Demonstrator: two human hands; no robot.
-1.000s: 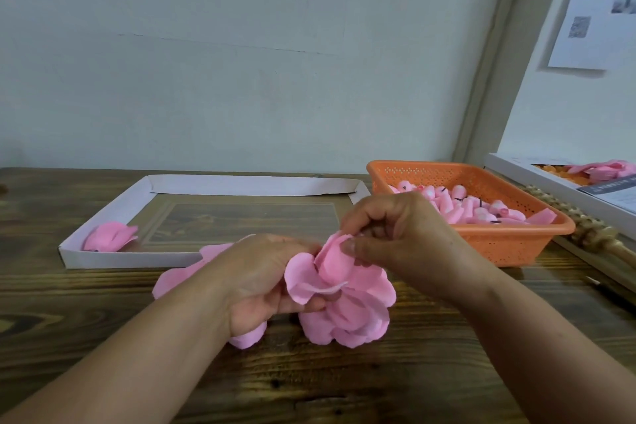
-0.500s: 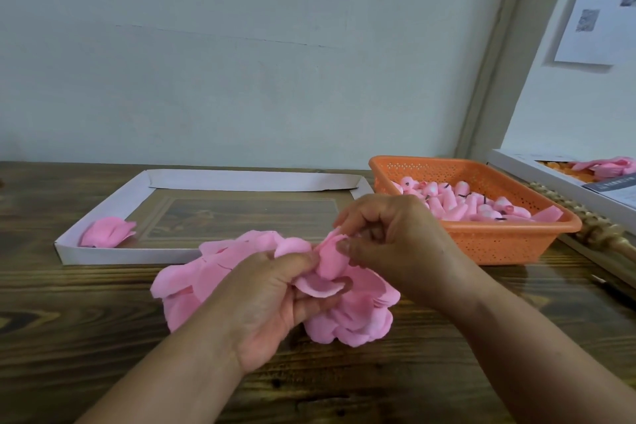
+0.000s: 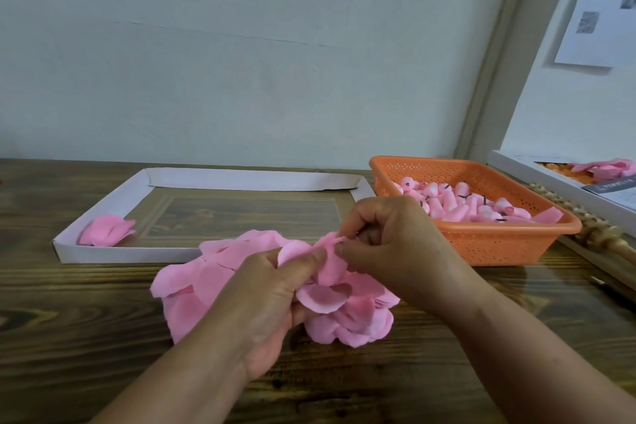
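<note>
A heap of pink fabric petals [image 3: 206, 282] lies on the wooden table [image 3: 69, 337] in front of me. My left hand [image 3: 275, 299] grips a bunch of these petals, thumb pressed on top. My right hand [image 3: 389, 248] pinches the upper edge of one pink petal [image 3: 328, 244] right beside my left thumb. The two hands touch over the heap. More petals [image 3: 351, 317] hang below the hands.
A shallow white cardboard tray [image 3: 127, 253] lies behind the heap, with one finished pink flower [image 3: 106, 231] in its left corner. An orange plastic basket [image 3: 499, 241] of pink buds stands at the right. A white box [image 3: 537, 175] and a wooden roller [image 3: 599, 234] lie at the far right.
My left hand has turned palm-side up and lifted more petals, so the left part of the heap now shows. My right hand keeps its pinch and has barely moved.
</note>
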